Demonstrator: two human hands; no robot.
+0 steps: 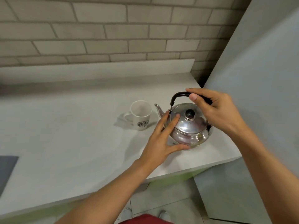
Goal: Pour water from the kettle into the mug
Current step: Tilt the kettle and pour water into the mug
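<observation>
One steel kettle [189, 126] and one white mug [141, 114] sit side by side on a counter [64, 143]. Right hand [216, 110] curls around the kettle's handle [178, 95]; left hand [163, 141], fingers spread, touches its side.

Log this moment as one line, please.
phase: grasping | right hand: on kettle handle | left hand: steadying kettle | mug: upright, empty, left of spout

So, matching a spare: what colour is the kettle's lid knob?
Black knob, clearest in the head view.
</observation>
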